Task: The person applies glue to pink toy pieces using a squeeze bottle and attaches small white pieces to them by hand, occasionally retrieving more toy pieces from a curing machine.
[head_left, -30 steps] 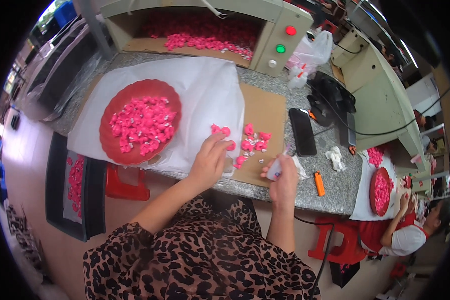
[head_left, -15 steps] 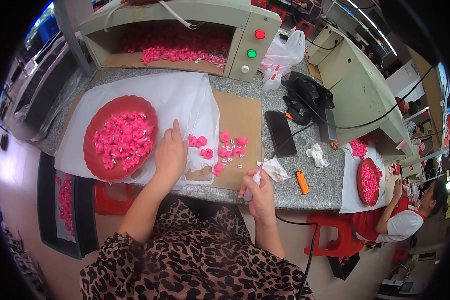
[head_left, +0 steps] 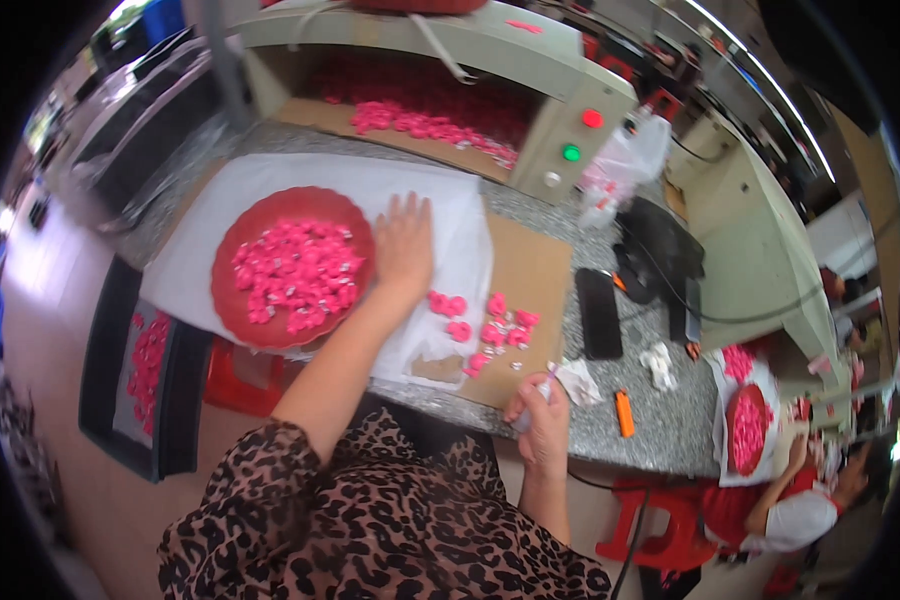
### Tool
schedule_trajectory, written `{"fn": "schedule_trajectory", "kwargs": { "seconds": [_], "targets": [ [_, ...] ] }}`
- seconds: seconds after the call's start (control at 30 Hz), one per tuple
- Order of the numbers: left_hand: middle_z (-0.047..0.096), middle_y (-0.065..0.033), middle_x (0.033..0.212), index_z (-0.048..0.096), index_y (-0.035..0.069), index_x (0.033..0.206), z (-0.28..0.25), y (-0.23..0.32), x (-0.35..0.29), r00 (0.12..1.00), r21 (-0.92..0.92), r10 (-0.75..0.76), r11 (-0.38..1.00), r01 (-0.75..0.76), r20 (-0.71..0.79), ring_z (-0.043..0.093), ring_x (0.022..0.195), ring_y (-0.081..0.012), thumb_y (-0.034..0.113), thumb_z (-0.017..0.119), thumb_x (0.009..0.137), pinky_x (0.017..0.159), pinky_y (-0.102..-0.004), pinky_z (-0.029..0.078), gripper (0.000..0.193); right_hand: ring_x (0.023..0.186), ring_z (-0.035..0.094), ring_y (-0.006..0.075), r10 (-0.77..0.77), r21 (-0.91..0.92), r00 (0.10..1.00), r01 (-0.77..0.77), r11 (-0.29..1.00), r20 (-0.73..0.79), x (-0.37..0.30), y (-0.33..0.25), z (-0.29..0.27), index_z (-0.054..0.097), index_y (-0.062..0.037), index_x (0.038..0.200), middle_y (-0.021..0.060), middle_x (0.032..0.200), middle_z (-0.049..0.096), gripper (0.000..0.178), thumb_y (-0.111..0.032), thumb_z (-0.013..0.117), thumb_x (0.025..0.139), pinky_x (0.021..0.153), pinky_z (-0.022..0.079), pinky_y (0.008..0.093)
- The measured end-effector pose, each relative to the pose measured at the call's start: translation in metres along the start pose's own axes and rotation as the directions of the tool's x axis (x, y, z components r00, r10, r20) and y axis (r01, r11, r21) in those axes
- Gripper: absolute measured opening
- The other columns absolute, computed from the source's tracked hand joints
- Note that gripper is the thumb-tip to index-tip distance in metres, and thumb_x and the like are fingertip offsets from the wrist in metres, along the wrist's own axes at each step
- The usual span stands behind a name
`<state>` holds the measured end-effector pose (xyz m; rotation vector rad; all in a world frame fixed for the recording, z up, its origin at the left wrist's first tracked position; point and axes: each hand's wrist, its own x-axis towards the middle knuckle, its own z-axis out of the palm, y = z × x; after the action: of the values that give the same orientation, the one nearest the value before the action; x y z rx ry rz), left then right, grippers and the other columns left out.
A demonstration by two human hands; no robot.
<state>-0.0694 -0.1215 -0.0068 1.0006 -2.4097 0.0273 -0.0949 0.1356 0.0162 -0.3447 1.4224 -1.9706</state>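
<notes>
My left hand [head_left: 406, 250] lies with fingers spread on the white sheet [head_left: 440, 230], just right of a red scalloped bowl [head_left: 232, 300] full of small pink moulded pieces [head_left: 298, 270] with silvery bits. It holds nothing. My right hand [head_left: 548, 425] is closed around a small whitish squeeze bottle [head_left: 523, 418] with a thin nozzle, at the table's front edge. Between the hands, several loose pink pieces [head_left: 505, 328] lie on brown cardboard [head_left: 530, 260], with small silvery bits among them. A few more sit on the sheet's right part.
A beige machine [head_left: 440, 35] with a deep opening full of pink pieces stands at the back. Right of the cardboard are a black phone [head_left: 598, 312], an orange lighter [head_left: 624, 413], crumpled tissue [head_left: 657, 367] and a black bag [head_left: 658, 250]. A co-worker [head_left: 800, 500] sits at far right.
My left hand has moved away from me across the sheet, and its fingers have spread. My right hand still holds the bottle. The whole view has shifted and turned slightly.
</notes>
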Motion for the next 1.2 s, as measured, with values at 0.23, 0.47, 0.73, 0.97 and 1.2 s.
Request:
{"fn": "schedule_trajectory", "kwargs": {
  "seconds": [0.23,0.47,0.73,0.97,1.2],
  "targets": [
    [0.029,-0.0139,0.131,0.038,0.010,0.122,0.017,0.016,0.007,0.920,-0.077,-0.091,0.988,0.130,0.381,0.021,0.123,-0.0311,0.026,0.040,0.083,0.096,-0.0560,0.014,0.042,0.044,0.043,0.0131,-0.031,-0.009,0.999,0.031,0.999,-0.042,-0.001,-0.012,0.005,0.045,-0.0026,0.081,0.0044,0.051,0.043,0.013,-0.009,0.055,0.076,0.041,0.037,0.0237],
    [0.036,-0.0166,0.124,0.047,0.006,0.112,0.007,0.013,0.017,0.969,-0.239,-0.089,0.960,0.145,0.230,0.027,0.120,-0.0307,0.016,0.039,0.080,0.095,-0.0541,0.017,0.034,0.043,0.040,0.0102,-0.040,-0.055,0.999,0.041,0.998,0.020,0.006,-0.002,0.010,0.045,-0.0045,0.080,0.0018,0.051,0.039,0.015,-0.016,0.054,0.079,0.038,0.032,0.0217],
    [0.038,-0.0232,0.119,0.049,0.000,0.106,-0.016,0.021,0.007,0.997,-0.412,-0.002,0.911,0.032,0.073,0.031,0.116,-0.0355,0.008,0.039,0.076,0.096,-0.0415,0.025,0.032,0.043,0.041,0.0107,-0.029,-0.015,0.997,0.030,0.999,0.067,0.006,-0.007,0.018,0.045,-0.0031,0.080,0.0039,0.050,0.042,0.011,-0.010,0.053,0.078,0.040,0.035,0.0218],
    [0.049,-0.0202,0.104,0.052,-0.001,0.098,-0.089,-0.029,-0.034,0.968,-0.448,0.112,0.870,-0.205,-0.225,0.043,0.104,-0.0340,0.006,0.047,0.071,0.090,-0.0412,0.033,0.028,0.044,0.043,0.0113,-0.019,-0.013,0.999,0.020,1.000,0.025,0.007,-0.009,0.015,0.046,-0.0038,0.079,0.0032,0.051,0.043,0.010,-0.009,0.054,0.078,0.041,0.037,0.0226],
    [0.054,-0.0138,0.083,0.058,0.003,0.086,-0.125,-0.147,-0.059,0.971,-0.250,-0.134,0.965,0.083,-0.198,0.050,0.078,-0.0294,0.006,0.051,0.072,0.070,-0.0377,0.041,0.016,0.046,0.044,0.0115,0.007,0.014,1.000,-0.008,1.000,0.023,0.010,-0.010,0.015,0.047,-0.0030,0.079,0.0036,0.053,0.045,0.009,-0.008,0.054,0.078,0.043,0.038,0.0238]
  ]
}}
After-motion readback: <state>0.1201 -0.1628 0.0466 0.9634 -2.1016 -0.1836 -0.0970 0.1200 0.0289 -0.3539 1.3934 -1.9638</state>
